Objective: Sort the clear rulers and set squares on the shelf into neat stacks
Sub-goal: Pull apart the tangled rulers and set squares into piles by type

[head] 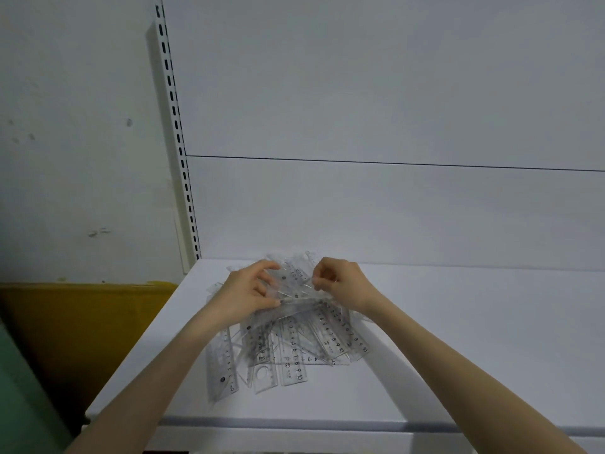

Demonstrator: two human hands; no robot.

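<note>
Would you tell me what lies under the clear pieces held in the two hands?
A loose pile of clear rulers and set squares fans out on the white shelf beneath the held pieces. The left hand and right hand hide its far part.

Between the left hand (247,290) and the right hand (342,286), the gripped bunch of rulers (294,288) is clear, hard, glossy plastic. The pile (291,348) just below the hands is the same see-through plastic, with crisp black printed numbers from 1 to 10. Under both hands the shelf (458,322) looks smooth, white and softly matt, like painted metal. Beyond the hands the back panel (360,208) matches it. Left of the left hand, the slotted upright (183,178) is white painted metal; the wall (82,158) past it is dull and scuffed.
</note>
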